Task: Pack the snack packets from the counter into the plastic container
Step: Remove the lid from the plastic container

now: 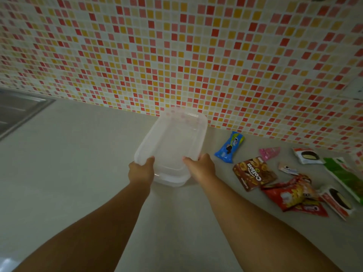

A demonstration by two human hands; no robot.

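A clear plastic container (172,134) with its lid on stands on the pale counter near the tiled wall. My left hand (140,170) grips its near left corner and my right hand (199,166) grips its near right corner. To the right lie the snack packets: a blue Oreo packet (229,147), a brown Collon box (253,173), a small pink packet (269,153), red packets (294,195), a green packet (341,175), two white-and-red pie packets (307,156) (338,202) and a small white packet (287,168).
A steel sink (17,110) is set into the counter (78,163) at the far left. The mosaic-tiled wall (176,55) rises right behind the container. A white wall socket (353,89) sits at the right edge.
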